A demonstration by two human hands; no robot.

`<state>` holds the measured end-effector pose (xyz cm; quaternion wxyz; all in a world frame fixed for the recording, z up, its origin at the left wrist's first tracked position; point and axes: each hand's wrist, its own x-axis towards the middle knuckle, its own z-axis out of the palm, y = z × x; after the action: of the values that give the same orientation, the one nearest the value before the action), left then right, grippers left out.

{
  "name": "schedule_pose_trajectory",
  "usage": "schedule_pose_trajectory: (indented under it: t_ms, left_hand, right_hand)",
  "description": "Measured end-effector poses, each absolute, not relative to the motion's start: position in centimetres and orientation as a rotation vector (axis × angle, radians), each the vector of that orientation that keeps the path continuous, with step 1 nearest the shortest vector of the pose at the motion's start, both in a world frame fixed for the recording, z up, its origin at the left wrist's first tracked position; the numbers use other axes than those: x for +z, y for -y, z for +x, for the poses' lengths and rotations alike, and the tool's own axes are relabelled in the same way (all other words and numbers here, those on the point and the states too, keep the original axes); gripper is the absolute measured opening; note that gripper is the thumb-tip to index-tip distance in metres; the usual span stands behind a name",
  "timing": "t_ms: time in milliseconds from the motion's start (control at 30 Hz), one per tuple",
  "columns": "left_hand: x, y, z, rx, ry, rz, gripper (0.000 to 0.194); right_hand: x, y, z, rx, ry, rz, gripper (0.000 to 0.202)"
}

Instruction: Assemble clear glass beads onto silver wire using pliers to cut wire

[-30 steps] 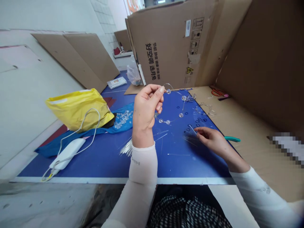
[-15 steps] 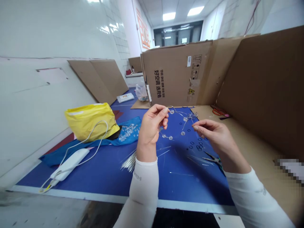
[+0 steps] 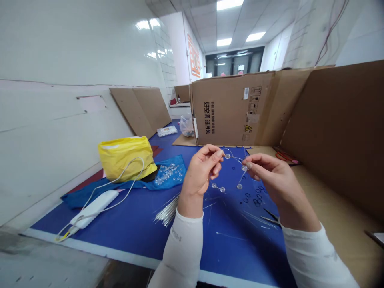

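A thin wire loop strung with several clear beads [image 3: 239, 186] hangs in the air above the blue table. My left hand [image 3: 204, 170] pinches the loop's upper left part between thumb and fingertips. At the loop's upper right, beside a bead, the thumb and fingers of my right hand [image 3: 270, 176] are closed on the wire. Whether that hand holds the loop itself or a separate wire end is hard to tell. Below on the table lie black rings [image 3: 257, 201], loose wires and pliers [image 3: 271, 218], partly hidden by my right hand and sleeve.
Left on the table [image 3: 126, 228] are a wire bundle [image 3: 168, 211], loose clear beads [image 3: 169, 173] on blue cloth, a yellow bag [image 3: 127, 158] and a white corded device [image 3: 94, 208]. Cardboard panels [image 3: 234, 112] stand behind and right; orange-handled scissors [image 3: 286, 157] lie near them.
My right hand has moved left, closer to my left hand, and now pinches beside a bead on the loop. The view has shifted, so the scene sits lower and farther right.
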<state>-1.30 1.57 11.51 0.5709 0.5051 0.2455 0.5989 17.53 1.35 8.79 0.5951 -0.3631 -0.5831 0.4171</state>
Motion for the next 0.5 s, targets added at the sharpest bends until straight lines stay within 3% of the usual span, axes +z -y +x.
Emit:
schedule_pose_trajectory:
  t_ms: [500]
  left_hand:
    - [11.3, -2.0, -0.7, 1.557, -0.594, 1.078, 0.026]
  right_hand:
    - [9.7, -0.1, 18.5, 0.966, 1.351, -0.749, 0.012]
